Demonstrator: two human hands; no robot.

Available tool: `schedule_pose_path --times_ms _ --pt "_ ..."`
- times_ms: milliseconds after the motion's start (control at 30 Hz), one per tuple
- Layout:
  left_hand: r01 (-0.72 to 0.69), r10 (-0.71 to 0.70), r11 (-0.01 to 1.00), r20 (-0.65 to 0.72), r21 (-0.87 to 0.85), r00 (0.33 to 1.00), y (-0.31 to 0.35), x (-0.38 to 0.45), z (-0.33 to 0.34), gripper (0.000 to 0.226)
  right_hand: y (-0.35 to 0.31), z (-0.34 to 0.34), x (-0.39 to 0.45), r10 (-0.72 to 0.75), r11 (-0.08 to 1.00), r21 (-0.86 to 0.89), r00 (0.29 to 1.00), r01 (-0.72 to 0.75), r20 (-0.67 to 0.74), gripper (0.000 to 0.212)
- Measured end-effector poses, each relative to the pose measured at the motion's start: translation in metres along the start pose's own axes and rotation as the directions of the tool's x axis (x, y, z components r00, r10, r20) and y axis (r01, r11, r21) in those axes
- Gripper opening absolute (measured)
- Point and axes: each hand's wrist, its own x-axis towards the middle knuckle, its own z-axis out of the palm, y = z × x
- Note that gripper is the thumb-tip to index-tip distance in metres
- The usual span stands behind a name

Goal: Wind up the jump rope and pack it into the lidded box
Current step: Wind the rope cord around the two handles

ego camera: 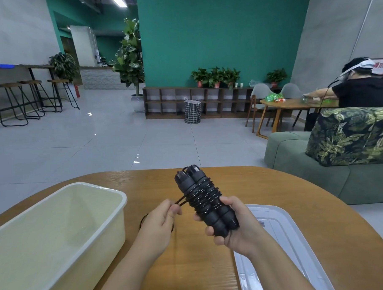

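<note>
The black jump rope (pixel 201 197) has its two handles side by side, with the cord coiled many times around their middle. My right hand (pixel 235 226) grips the lower ends of the handles and holds them tilted above the table. My left hand (pixel 161 223) pinches the free doubled end of the cord just left of the handles; a short loop of cord hangs below that hand. The cream box (pixel 100 192) stands without its lid at the left. Its clear lid (pixel 286 228) lies flat at the right, under my right forearm.
The round wooden table (pixel 275 185) carries the box and the lid. A green sofa (pixel 307 166) with a leaf-print cushion stands to the right beyond the table. Another person sits at a far table at the right. Tiled floor stretches ahead.
</note>
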Motion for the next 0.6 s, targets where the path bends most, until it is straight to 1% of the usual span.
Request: schedule_pose_path --times_ms 67,167,267,333,400,467,500,533,567,600 --pt "-0.014 0.016 0.998 0.042 -0.061 0.999 0.004 -0.002 0.004 0.021 0.001 0.003 0.001 0.026 0.999 0.041 1.000 -0.026 0.017 0.043" --pt "-0.041 0.052 0.990 0.081 -0.132 0.995 0.007 -0.004 0.009 0.029 0.003 0.004 0.002 0.041 0.995 0.094 0.998 -0.045 0.045 0.047" --pt "-0.058 0.072 0.988 0.093 -0.142 0.993 0.006 -0.005 0.010 0.030 0.005 0.005 0.001 0.058 0.993 0.094 0.994 -0.066 0.088 0.053" --pt "-0.089 0.094 0.991 0.051 -0.096 0.994 0.007 -0.005 0.010 0.024 0.006 0.005 0.002 0.063 0.995 0.067 0.995 -0.069 0.078 0.054" --pt "-0.101 0.099 0.993 -0.037 -0.056 0.994 0.009 -0.006 0.010 0.022 0.008 0.005 0.005 0.025 1.000 0.014 0.999 -0.025 0.019 0.055" --pt "-0.088 0.087 0.996 -0.110 -0.006 0.990 0.006 -0.005 0.009 0.025 0.010 0.001 0.012 -0.120 0.988 -0.105 0.988 0.110 -0.098 0.052" --pt "-0.082 0.084 0.996 -0.122 0.026 0.989 0.003 -0.005 0.008 0.026 0.010 0.000 0.015 -0.231 0.956 -0.220 0.959 0.193 -0.163 0.045" --pt "-0.080 0.087 0.995 -0.124 0.065 0.988 0.000 -0.005 0.008 0.026 0.009 0.003 0.015 -0.349 0.892 -0.373 0.915 0.257 -0.205 0.037" --pt "-0.076 0.089 0.991 -0.122 0.107 0.989 -0.002 -0.005 0.008 0.026 0.007 0.006 0.015 -0.446 0.800 -0.525 0.874 0.291 -0.194 0.035" --pt "-0.068 0.086 0.987 -0.123 0.144 0.989 -0.003 -0.004 0.010 0.027 0.006 0.010 0.014 -0.504 0.704 -0.641 0.851 0.305 -0.148 0.039"
